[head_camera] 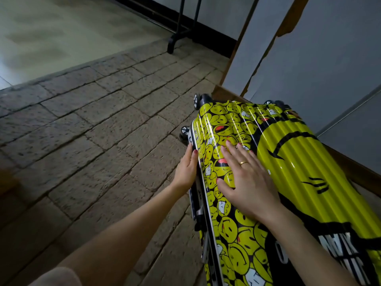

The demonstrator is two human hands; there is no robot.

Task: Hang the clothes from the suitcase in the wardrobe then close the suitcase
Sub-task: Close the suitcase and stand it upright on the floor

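A hard-shell suitcase [288,162], yellow with black smiley faces, lies flat on the floor at the right with its lid down. My right hand [245,178] presses flat on the lid with straight, spread fingers. My left hand [186,168] rests against the suitcase's left side, at the seam between the two halves, thumb on the lid's edge. Its fingers are hidden behind the rim. No clothes are visible.
The grey wardrobe door [321,58] with a worn wooden edge stands right behind the suitcase. A black metal rack leg [175,38] stands on the floor at the top centre. Stone-pattern flooring [92,131] spreads to the left.
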